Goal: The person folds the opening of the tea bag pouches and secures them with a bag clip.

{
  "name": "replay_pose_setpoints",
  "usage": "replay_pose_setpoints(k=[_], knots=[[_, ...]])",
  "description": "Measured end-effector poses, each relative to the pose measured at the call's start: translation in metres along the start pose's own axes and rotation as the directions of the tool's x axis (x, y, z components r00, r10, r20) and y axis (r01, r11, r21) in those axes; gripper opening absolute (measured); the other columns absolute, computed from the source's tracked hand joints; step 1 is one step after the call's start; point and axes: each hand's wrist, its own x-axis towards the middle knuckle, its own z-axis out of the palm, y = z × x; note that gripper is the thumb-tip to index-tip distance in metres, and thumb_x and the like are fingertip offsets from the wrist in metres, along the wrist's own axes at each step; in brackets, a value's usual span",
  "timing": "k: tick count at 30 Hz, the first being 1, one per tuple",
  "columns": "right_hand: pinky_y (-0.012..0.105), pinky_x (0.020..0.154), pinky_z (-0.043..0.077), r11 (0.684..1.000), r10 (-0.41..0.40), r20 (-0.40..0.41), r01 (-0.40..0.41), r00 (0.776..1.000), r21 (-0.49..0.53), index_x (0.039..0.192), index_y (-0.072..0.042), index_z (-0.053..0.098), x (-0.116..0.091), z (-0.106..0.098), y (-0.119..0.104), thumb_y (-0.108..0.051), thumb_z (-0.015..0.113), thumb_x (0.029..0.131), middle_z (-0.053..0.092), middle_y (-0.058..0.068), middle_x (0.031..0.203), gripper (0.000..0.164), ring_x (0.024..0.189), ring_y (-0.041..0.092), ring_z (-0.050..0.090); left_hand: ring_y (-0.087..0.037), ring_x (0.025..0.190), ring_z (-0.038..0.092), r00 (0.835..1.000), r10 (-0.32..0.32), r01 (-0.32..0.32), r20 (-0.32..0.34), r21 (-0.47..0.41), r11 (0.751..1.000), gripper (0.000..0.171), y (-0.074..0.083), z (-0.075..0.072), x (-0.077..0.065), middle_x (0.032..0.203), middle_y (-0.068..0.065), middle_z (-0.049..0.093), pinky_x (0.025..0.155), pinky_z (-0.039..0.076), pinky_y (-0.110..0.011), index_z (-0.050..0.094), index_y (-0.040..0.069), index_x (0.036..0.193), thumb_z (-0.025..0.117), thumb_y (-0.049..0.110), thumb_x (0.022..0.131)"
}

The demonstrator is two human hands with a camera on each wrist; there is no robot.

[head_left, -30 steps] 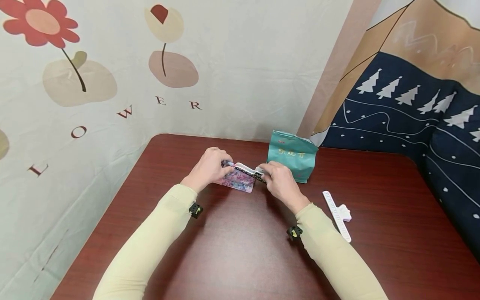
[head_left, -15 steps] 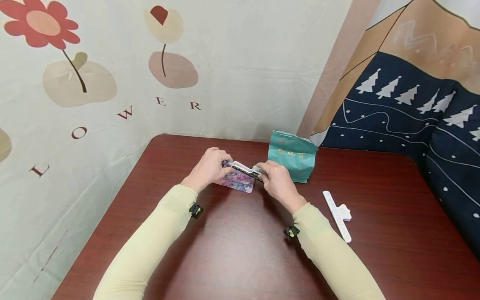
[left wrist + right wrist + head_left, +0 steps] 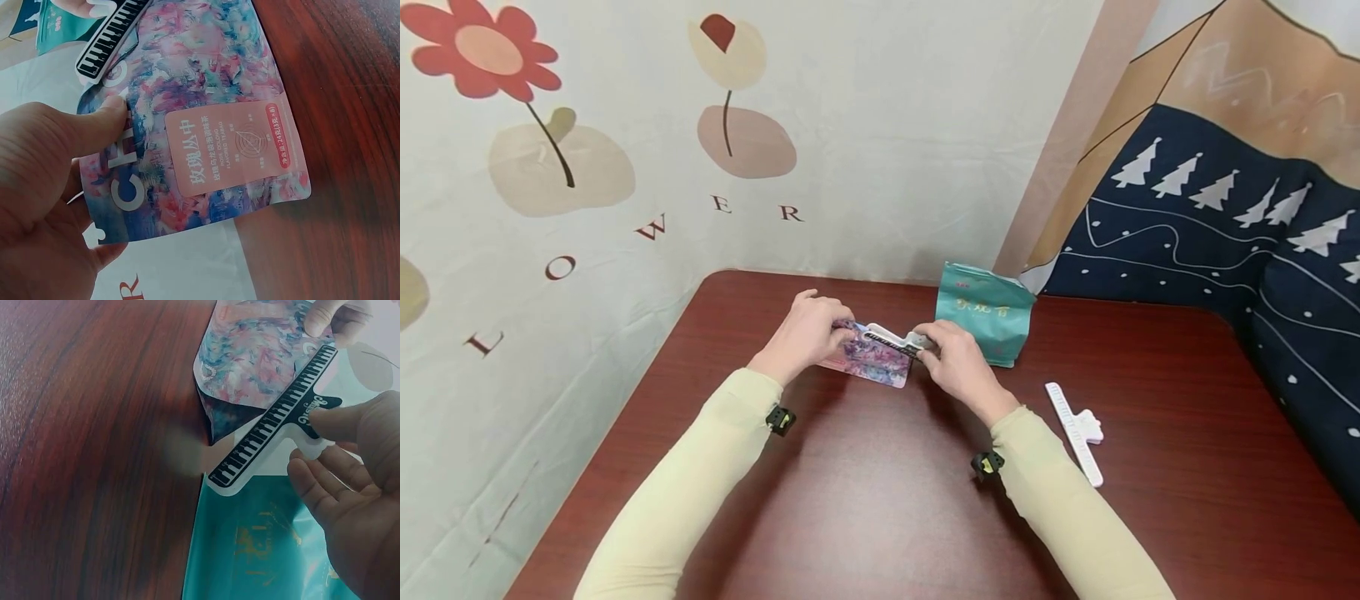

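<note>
A pink-and-blue tea pouch (image 3: 874, 363) stands on the table. My left hand (image 3: 805, 333) pinches its top edge between thumb and fingers. In the left wrist view, the pouch (image 3: 200, 69) has a pink label with printed writing. My right hand (image 3: 961, 365) pinches the handle of a bag clip (image 3: 275, 425) with a black-and-white piano-key pattern. The clip's long bar slants along the pouch's top edge, and its left end lies just past my left thumb. In the right wrist view, the bar's near end sticks out beyond the pouch.
A teal pouch (image 3: 988, 325) with gold characters stands upright close behind my right hand. A second, white bag clip (image 3: 1075, 435) lies on the table (image 3: 880, 500) beside my right forearm. A printed cloth (image 3: 880, 167) hangs behind the table's far edge.
My left hand has shifted slightly left along the pouch's top edge, uncovering more of the pouch. My right hand and the clip first moved a little left, then barely changed.
</note>
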Motion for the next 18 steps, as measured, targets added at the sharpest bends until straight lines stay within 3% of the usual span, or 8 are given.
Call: replay_pose_setpoints(k=[5, 18], knots=[[0.038, 0.072, 0.053, 0.998, 0.042, 0.014, -0.042, 0.999, 0.035, 0.113, -0.005, 0.074, 0.0004, 0.0005, 0.0023, -0.005, 0.080, 0.089, 0.069, 0.009, 0.098, 0.025, 0.081, 0.024, 0.061, -0.026, 0.090, 0.073, 0.999, -0.034, 0.034, -0.002, -0.014, 0.999, 0.007, 0.0011, 0.0007, -0.0002, 0.089, -0.006, 0.075, 0.113, 0.034, -0.063, 0.079, 0.009, 0.092, 0.083, 0.014, 0.088], [0.035, 0.067, 0.050, 0.997, 0.058, -0.067, -0.054, 0.996, 0.056, 0.104, -0.004, 0.078, -0.0004, 0.0054, 0.0002, -0.004, 0.081, 0.087, 0.074, 0.009, 0.097, 0.017, 0.078, 0.022, 0.060, -0.027, 0.088, 0.073, 0.999, -0.011, 0.011, -0.036, -0.006, 1.000, 0.007, 0.0011, 0.0022, -0.0010, 0.088, -0.005, 0.077, 0.107, 0.039, -0.061, 0.079, 0.010, 0.089, 0.084, 0.014, 0.086]])
